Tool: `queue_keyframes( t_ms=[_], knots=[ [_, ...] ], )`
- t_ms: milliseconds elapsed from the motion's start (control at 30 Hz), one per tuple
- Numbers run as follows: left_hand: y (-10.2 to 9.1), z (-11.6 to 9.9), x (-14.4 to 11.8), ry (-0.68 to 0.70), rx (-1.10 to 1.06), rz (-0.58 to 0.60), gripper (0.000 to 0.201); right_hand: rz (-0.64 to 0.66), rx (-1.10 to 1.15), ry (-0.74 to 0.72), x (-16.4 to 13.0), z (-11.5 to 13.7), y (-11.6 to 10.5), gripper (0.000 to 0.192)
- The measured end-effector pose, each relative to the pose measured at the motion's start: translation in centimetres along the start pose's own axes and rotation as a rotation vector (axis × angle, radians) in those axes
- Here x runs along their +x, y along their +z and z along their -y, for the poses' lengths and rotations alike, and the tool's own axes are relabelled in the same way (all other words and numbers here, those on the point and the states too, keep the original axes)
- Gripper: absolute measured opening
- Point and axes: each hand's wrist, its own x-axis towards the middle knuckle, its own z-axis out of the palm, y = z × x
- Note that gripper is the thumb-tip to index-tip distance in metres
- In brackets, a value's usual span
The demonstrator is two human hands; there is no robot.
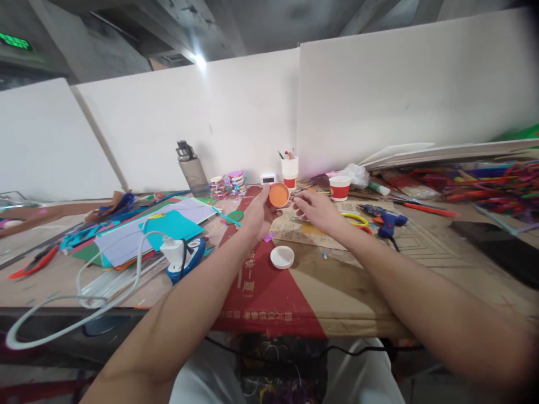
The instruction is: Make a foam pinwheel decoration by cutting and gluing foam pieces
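My left hand (257, 216) holds up a small paper cup whose mouth is covered by an orange disc (278, 194), above the cardboard sheet (320, 292) that covers the desk. My right hand (316, 210) hovers just to the right of the cup, fingers spread and bent, holding nothing that I can see. A white round lid (282, 257) lies on the cardboard below both hands.
A blue glue gun (385, 220) and yellow scissors (356, 220) lie right of my hands. Red-banded paper cups (339, 188), a pen cup (289, 171), a grey bottle (192, 168), coloured paper sheets (160, 230), a white charger with cable (172, 252) and pipe cleaners (488, 179) crowd the desk.
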Motion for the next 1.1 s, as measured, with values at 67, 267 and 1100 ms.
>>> queue_keyframes(
  t_ms=[67,267,1100],
  knots=[
    [-0.1,-0.2,0.0,-0.058,-0.037,-0.012,0.041,-0.029,-0.472,-0.117,0.0,0.1,-1.5,0.020],
    [-0.7,-0.5,0.5,-0.012,-0.149,-0.066,0.030,0.322,-1.145,0.157,0.3,-1.3,-4.4,0.032],
    [-2.7,-2.5,0.9,-0.001,-0.349,-0.107,0.020,0.397,-0.963,0.111,1.2,-2.4,-6.3,0.052]
  ],
)
